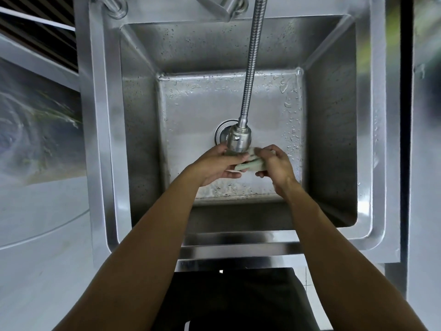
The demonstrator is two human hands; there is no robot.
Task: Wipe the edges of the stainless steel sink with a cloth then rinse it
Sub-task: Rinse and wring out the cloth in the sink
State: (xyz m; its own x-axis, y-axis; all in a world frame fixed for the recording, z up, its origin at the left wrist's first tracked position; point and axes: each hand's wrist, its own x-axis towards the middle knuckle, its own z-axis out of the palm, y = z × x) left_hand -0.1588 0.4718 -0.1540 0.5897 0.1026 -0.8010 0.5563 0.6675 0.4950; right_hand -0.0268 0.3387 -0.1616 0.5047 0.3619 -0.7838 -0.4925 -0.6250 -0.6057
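Note:
A deep stainless steel sink (105,144) fills the view, its walls and floor dotted with water drops. A flexible metal faucet hose hangs from the top and ends in a spray head (238,139) over the drain (222,132). Directly under the spray head, a pale green cloth (250,164) is bunched between both hands. My left hand (216,166) holds its left end from below. My right hand (274,164) grips its right end, fingers curled over it. Whether water is running I cannot tell.
Two tap handles (114,8) sit on the back rim of the sink. A grey counter surface (35,235) lies to the left, and a dark vertical gap (405,115) runs along the right side. My dark clothing shows below the front rim.

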